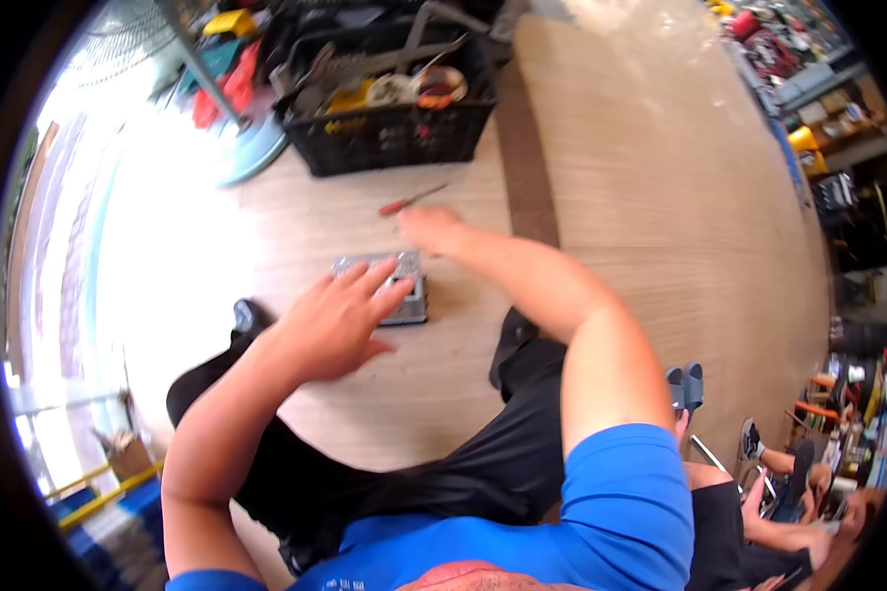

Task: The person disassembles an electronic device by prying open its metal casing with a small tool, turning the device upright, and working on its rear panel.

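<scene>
A small silvery metal box (411, 308) with a dark lower edge lies on the floor between my legs. My left hand (337, 320) is over its left part, palm down with the fingers spread, hiding some of it; whether the fingertips touch the box I cannot tell. Beyond the box, a screwdriver (396, 206) with a red handle lies on the floor, its shaft pointing away to the right. Close by its handle is my right hand (432, 229), smeared by motion, so its fingers are not readable.
A black crate (394, 140) full of tools and tape rolls stands ahead. The round base of a fan (251, 153) is left of it. Loaded shelves (828, 128) line the right side. Slippers (693, 386) and other seated people (759, 522) are at the lower right.
</scene>
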{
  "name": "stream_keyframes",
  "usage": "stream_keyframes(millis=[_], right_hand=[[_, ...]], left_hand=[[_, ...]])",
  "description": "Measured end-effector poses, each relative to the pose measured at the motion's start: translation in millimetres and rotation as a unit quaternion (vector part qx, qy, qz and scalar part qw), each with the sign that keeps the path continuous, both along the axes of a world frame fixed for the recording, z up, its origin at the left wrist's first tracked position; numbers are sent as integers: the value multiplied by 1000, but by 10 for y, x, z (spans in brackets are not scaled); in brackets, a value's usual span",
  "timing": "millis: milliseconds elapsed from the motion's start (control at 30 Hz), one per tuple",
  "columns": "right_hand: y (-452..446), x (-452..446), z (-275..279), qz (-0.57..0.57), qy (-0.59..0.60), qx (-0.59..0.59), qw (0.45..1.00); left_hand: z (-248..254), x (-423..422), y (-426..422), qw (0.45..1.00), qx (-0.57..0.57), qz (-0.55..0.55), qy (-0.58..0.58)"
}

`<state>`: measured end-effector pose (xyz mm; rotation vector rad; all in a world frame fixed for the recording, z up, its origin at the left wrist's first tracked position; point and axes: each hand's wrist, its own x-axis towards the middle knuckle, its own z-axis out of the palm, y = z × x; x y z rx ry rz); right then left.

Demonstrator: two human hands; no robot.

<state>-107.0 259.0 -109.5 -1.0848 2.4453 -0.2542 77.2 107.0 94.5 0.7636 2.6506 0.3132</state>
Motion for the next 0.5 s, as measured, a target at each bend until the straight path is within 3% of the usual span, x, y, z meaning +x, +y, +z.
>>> stream_keyframes(millis=[67,100,167,233,300,400,500], right_hand=[[-9,15,-98,21,33,6,999],[-22,49,-71,28,37,10,999],[-11,65,-72,50,44,16,998],[-30,64,15,82,46,24,995],[-56,98,135,48,-24,31,998],[-69,141,175,41,27,28,998],[-75,144,239,9,22,48,999]], left_hand=[[161,136,-78,999,36,-29,-13],[71,105,-186,999,40,-30,-2],[-306,16,-365,992,75,46,-90],[-374,-130,-328,959,-186,154,-144],[-638,-229,-493,962,-168,158,-149],[-901,-230,-587,956,-107,133,-237],[-973,-79,-423,966,-162,90,-179]])
